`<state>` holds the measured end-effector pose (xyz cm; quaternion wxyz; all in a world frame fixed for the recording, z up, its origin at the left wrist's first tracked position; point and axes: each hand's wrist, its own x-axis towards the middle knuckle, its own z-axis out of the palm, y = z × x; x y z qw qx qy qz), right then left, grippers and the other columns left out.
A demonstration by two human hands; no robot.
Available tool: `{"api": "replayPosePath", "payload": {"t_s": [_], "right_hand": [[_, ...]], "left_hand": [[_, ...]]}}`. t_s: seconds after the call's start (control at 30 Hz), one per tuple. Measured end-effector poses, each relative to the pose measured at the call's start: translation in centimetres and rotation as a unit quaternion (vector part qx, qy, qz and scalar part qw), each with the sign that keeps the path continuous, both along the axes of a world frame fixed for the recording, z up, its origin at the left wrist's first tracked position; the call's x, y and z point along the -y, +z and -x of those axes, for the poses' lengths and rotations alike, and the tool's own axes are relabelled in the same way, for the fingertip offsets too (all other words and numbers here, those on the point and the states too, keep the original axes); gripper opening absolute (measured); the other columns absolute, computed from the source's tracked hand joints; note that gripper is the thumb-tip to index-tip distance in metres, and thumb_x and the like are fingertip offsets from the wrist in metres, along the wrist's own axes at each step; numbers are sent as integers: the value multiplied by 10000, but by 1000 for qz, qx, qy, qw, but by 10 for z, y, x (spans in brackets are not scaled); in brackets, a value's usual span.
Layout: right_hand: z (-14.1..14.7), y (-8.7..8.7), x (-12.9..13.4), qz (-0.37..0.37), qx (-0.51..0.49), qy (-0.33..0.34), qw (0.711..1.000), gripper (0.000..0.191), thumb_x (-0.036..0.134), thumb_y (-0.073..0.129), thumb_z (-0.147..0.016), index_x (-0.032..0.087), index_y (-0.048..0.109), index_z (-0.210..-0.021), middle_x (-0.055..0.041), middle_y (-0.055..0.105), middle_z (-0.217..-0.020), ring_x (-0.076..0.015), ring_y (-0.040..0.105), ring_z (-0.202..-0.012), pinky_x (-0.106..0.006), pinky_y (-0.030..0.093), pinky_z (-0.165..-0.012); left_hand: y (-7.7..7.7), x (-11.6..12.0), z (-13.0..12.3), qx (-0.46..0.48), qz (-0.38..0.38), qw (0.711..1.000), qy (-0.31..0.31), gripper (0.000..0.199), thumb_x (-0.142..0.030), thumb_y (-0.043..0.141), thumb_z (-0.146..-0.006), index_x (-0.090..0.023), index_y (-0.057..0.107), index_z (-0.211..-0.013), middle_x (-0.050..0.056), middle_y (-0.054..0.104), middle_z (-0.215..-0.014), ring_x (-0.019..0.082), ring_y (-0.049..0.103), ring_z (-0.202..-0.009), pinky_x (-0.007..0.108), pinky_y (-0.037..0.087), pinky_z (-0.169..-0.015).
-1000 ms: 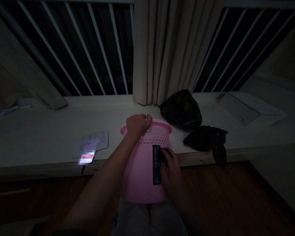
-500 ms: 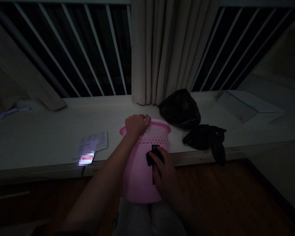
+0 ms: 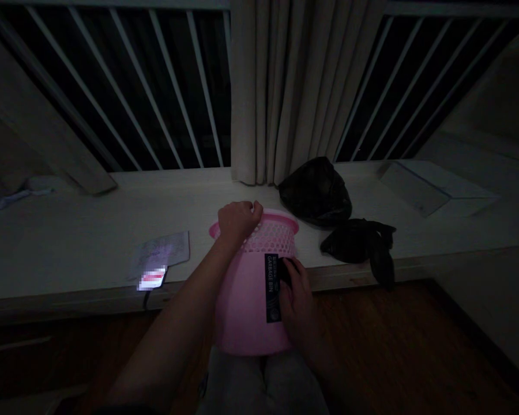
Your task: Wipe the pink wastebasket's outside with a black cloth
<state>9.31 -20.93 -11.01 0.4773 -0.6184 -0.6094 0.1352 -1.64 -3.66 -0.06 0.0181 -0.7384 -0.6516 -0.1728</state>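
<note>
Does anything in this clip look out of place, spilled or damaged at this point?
Mildly: the nearer black bag droops over the front edge of the pale ledge, and a bright, pixelated item sits right at that edge, so both look carelessly placed. I see no spill or damage, though it's dim.

"GARBAGE BIN" label [image 3: 273,288], on pink bin [image 3: 246,305]

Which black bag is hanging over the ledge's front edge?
The front bag: its end droops over; the back bag by the curtain sits fully on the ledge.
</note>
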Motion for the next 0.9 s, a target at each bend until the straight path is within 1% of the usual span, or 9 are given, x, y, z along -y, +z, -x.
{"api": "replayPosePath", "payload": {"t_s": [0.1,0.2,0.37,0.6,0.73,0.83,0.9], "right_hand": [[11,5,1,-3,29,-6,1000,515,249,476,-887,193,427,-1396,-144,356,-1467,-280,369,-1356,-496,398,-1074],[18,8,1,-18,68,-8,997,528,265,524,-852,184,458,-1370,-154,360,-1454,-308,359,-1347,-529,384,-1073],[18,9,-1,-31,83,6,996,493,208,499,-836,203,506,-1329,-132,394,-1428,-286,380,-1331,-500,407,-1063],[13,11,2,-27,74,17,997,490,211,489,-854,212,497,-1344,-128,386,-1441,-282,368,-1347,-501,397,-1079],[9,5,3,-26,43,30,998,495,181,464,-863,230,491,-1355,-112,381,-1452,-268,373,-1350,-488,398,-1084],[3,-3,1,-21,-14,19,999,500,177,459,-859,241,491,-1353,-100,398,-1442,-250,415,-1325,-459,435,-1059],[-1,-6,1,-24,-39,11,999,489,184,454,-866,236,490,-1351,-103,427,-1419,-244,439,-1308,-459,427,-1065]], "left_hand": [[-1,0,1,12,6,1000,4,575,-444,270,-917,-148,760,-974,161,729,-900,297,674,-866,405,452,-771],[-1,0,3,14,8,1000,6,563,-438,280,-917,-149,760,-973,160,727,-895,300,674,-874,401,450,-769],[-1,1,5,17,0,1000,8,567,-430,272,-922,-146,762,-955,151,729,-874,282,674,-844,388,448,-759],[-1,1,3,2,-8,1000,9,552,-439,292,-919,-160,767,-942,151,734,-875,281,674,-844,367,447,-734],[-2,1,5,9,-10,1000,9,554,-433,289,-917,-152,766,-948,158,730,-868,288,674,-849,376,440,-741],[-2,1,7,10,-8,1000,10,556,-433,286,-913,-158,768,-945,154,731,-852,290,675,-832,379,439,-731],[-2,0,8,9,-10,1000,14,552,-433,290,-912,-162,769,-950,155,732,-855,290,675,-830,376,440,-728]]}}
